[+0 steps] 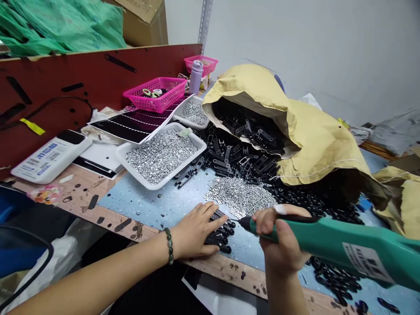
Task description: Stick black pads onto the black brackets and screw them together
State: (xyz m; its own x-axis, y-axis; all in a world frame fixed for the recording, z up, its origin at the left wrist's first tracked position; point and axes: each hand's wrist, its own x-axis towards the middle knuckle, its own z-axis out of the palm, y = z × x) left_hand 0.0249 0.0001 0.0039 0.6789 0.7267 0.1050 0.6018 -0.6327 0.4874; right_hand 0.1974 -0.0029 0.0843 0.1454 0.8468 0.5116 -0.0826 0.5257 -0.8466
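Bench top [77, 188] with a blue speckled mat [147, 205], viewed from above, left to right. At far left, a red board [62, 87] stands behind a white labelled box [49, 157]. Beyond it sit a pink plastic basket [154, 94] holding small rolls and a lilac bottle [196, 77]. Two white trays [157, 175] hold small silver fasteners.

Left hand [197, 229], with a green beaded bracelet [169, 246] at the wrist, enters from the lower left, palm down, fingers together and lying over a stack of black slotted parts [219, 234]. The stack rests on the mat at the near edge. Just beyond the fingertips lies a heap of silver screws [239, 197], spread on the mat. Behind it, many loose black slotted parts [243, 153] spill from a torn yellow paper sack [295, 131].

Right hand [278, 238] comes up from the bottom edge, fingers clamped around a green electric screwdriver [341, 236]. The tool lies nearly level, its dark bit pointing left, just beside the stack.
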